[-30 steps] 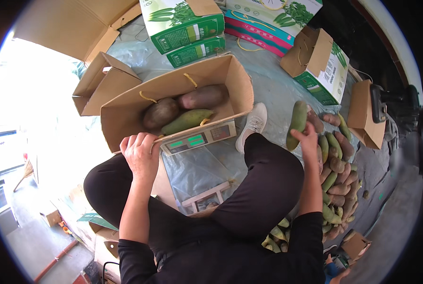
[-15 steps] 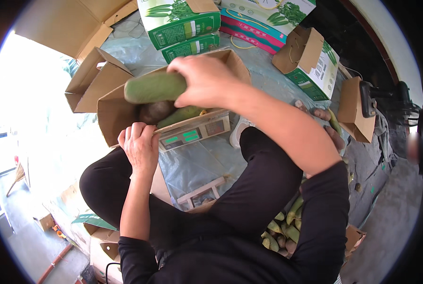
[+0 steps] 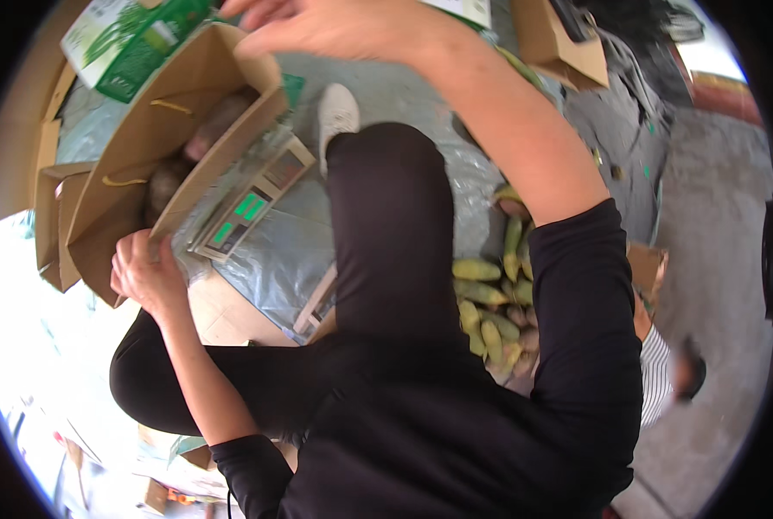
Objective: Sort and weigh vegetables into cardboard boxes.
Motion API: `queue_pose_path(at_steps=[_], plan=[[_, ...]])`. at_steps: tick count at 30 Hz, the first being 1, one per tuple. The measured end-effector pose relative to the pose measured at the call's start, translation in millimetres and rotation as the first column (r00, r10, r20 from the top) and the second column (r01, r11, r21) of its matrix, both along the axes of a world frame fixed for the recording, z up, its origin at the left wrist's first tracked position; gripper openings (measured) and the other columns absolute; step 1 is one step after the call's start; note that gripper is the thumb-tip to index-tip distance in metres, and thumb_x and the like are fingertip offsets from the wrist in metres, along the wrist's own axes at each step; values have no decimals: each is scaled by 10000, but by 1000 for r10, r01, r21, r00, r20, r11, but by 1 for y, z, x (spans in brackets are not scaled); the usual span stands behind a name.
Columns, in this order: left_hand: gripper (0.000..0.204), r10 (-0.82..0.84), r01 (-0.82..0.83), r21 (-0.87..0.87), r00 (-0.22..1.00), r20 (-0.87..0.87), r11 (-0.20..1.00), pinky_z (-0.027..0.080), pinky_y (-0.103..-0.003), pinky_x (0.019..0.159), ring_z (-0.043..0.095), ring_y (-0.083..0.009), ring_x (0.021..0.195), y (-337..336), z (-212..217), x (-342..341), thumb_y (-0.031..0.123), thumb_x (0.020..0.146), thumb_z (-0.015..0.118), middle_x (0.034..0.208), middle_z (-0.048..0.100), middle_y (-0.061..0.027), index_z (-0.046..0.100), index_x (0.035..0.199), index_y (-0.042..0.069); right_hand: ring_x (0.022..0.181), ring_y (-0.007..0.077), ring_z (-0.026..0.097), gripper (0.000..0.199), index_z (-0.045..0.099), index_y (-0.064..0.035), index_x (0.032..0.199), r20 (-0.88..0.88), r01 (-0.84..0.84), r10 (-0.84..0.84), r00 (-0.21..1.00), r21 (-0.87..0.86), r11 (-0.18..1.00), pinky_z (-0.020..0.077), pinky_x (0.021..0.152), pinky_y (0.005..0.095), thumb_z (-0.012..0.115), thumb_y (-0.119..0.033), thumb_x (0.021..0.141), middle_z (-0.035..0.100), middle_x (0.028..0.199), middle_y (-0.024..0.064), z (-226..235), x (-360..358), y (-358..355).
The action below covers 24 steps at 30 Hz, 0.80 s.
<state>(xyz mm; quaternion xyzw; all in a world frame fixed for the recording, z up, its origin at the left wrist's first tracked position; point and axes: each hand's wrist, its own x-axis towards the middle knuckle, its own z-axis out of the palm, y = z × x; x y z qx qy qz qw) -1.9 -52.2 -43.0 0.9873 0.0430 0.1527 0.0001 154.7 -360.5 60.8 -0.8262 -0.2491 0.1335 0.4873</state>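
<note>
My left hand [image 3: 150, 270] is closed on the near left edge of an open cardboard box [image 3: 231, 151] with cord handles. Inside lie several brownish, potato-like roots [image 3: 218, 125]; the box's side hides part of them. Over the box's far right corner, my right hand [image 3: 287, 22] has its fingers apart and nothing visible in it; the picture's top edge cuts it off in part. A scale [image 3: 257, 199] with a lit green display stands right beside the box.
Green radishes [image 3: 482, 294] are heaped right of my leg. A green-and-white carton [image 3: 140, 48] stands behind the box, and another brown box [image 3: 559, 43] at the far right. A person in a striped garment [image 3: 656, 376] is at the right. Plastic sheeting [image 3: 270, 268] covers the floor.
The green radish is gone from my right hand, which has opened. The view has swung right, so the box now appears farther left and tilted. My left hand stays on its edge.
</note>
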Motion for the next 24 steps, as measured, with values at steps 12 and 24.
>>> queue_pose_path(at_steps=[12, 24], plan=[[311, -4, 7, 101, 1000, -24, 995, 340, -418, 882, 543, -236, 1011, 10, -20, 0, 299, 736, 702, 1032, 598, -3, 627, 990, 136, 925, 310, 606, 332, 626, -89, 1018, -112, 293, -590, 800, -784, 547, 480, 820, 391, 689, -200, 711, 648, 938, 136, -242, -317, -270], [331, -33, 31, 114, 999, 14, 993, 359, -446, 846, 550, -252, 1008, 11, -25, 6, 304, 729, 705, 1030, 597, -26, 615, 989, 121, 1063, 302, 549, 492, 551, -94, 1111, -361, 114, -614, 702, -794, 597, 430, 919, 390, 690, -334, 705, 579, 1135, 146, -349, -472, -185]])
